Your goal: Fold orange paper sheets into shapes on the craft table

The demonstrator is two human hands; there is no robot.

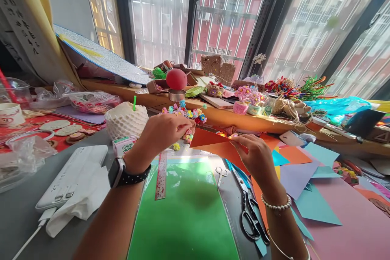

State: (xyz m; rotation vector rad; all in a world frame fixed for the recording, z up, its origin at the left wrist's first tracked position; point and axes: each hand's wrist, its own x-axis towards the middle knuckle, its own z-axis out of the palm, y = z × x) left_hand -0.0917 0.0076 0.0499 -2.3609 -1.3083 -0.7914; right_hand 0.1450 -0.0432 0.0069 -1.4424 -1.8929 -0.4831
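Observation:
A folded sheet of orange paper [210, 140] is held up above the far end of a green sheet. My right hand [254, 156] pinches its upper right edge between thumb and fingers. At the paper's upper left corner, my left hand [166, 132] is closed in a pinch; the exact contact is hard to see. Beneath lies the green sheet [183, 211] in a clear sleeve, with a patterned ruler [161, 176] on it. Small scissors [221, 174] rest at the sleeve's right edge, and large black-handled scissors [248, 207] lie further right.
Coloured paper pieces [317, 203] spread over the right side. To the left are a white power bank [74, 174] with a cable, a tissue [81, 203] and a coconut [126, 120] with a green straw. Craft flowers [248, 95] and a red ball [176, 79] line the windowsill.

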